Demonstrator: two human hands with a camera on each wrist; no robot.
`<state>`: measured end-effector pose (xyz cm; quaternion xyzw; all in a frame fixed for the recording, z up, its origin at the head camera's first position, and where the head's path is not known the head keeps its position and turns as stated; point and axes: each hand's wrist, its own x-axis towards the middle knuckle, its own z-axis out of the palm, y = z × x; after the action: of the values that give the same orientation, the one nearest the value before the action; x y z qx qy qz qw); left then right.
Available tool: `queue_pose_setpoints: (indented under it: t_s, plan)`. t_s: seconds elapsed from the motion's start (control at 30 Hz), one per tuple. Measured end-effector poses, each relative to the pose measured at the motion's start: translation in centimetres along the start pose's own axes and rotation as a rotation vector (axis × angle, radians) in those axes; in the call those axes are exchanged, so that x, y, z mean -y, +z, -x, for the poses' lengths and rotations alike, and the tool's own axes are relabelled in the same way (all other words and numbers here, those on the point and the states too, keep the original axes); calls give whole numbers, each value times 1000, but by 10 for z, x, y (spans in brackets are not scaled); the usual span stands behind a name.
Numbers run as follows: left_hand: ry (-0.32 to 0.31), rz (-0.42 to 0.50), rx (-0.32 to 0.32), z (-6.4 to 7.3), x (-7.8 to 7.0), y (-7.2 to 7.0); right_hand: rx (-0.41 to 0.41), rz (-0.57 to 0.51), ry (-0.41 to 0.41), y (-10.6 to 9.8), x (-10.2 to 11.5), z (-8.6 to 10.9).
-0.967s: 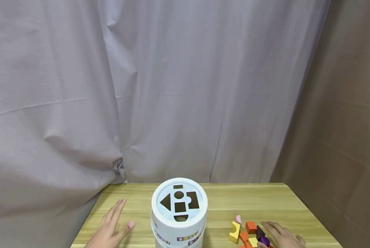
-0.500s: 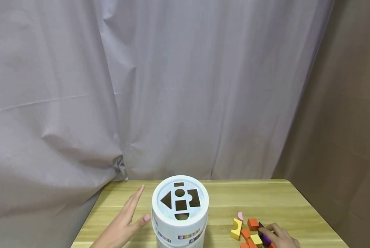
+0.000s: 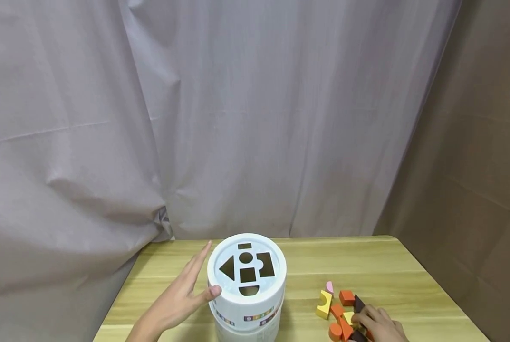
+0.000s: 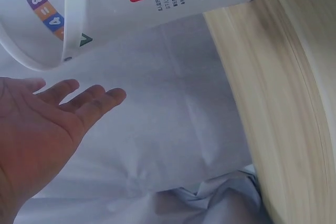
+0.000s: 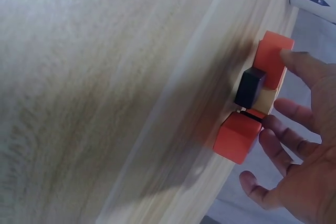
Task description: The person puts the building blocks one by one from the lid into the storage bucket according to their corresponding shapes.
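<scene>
A white bucket (image 3: 255,313) stands upright, its lid (image 3: 231,290) pierced by several shaped holes. Just left of the rim is my left hand (image 3: 178,300), fingers extended and thumb near the lid's edge. In the left wrist view the palm (image 4: 39,129) faces up beside the bucket's handle (image 4: 75,17), holding nothing. My right hand (image 3: 380,324) reaches over a group of toy blocks, fingers spread and loosely bent. Seen from the right wrist, its thumb touches an orange-red block (image 5: 274,59); other fingers come close to a dark block (image 5: 250,88) and a red block (image 5: 237,137).
Left of the right hand lie a yellow arch block (image 3: 323,306), a pink half-round block (image 3: 329,287), an orange cube (image 3: 346,298) and an orange cylinder (image 3: 335,331). Grey curtains (image 3: 237,118) hang behind the wooden table (image 3: 323,256).
My left hand has moved right, up to the bucket's rim. My right hand has come down among the blocks and shifted them; the purple block no longer shows in the head view.
</scene>
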<state>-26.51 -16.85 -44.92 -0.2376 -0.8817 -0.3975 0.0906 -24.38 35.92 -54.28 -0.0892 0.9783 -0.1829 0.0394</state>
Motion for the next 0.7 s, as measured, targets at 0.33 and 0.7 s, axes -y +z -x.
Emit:
queue_pose_setpoints:
  t_s: [0.33, 0.7]
  plan:
    - [-15, -9, 12, -6, -3, 5, -71, 124, 10, 0, 5, -5]
    - [-61, 9, 21, -7, -5, 10, -102, 167, 41, 3, 7, -6]
